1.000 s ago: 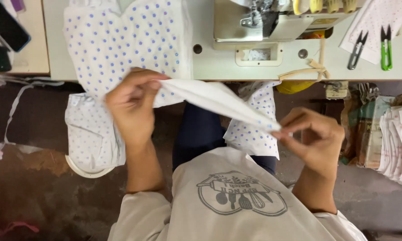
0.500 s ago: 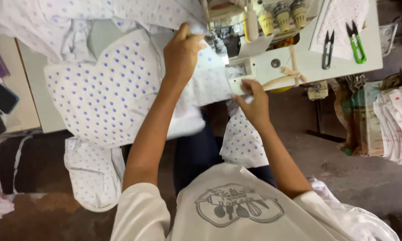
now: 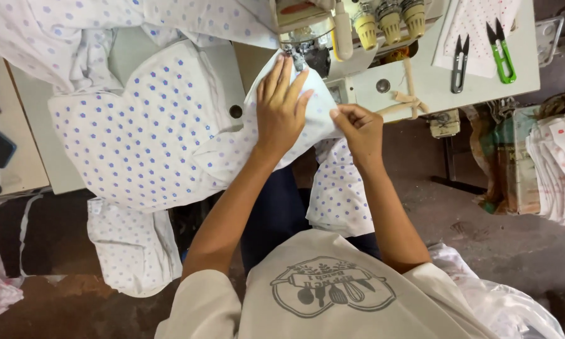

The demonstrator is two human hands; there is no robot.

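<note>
Fingers of the left hand (image 3: 281, 103) lie flat and spread on the dotted white cloth (image 3: 169, 132), pressing it down by the sewing machine (image 3: 332, 31) at the top middle. Right hand (image 3: 357, 129) pinches the cloth's edge just beside it.

A second ago both hands held the folded dotted fabric piece (image 3: 307, 119) stretched over the lap. Now the left hand (image 3: 281, 103) presses it flat at the sewing machine's (image 3: 332, 31) needle, and the right hand (image 3: 357, 129) pinches its edge just beside.
</note>
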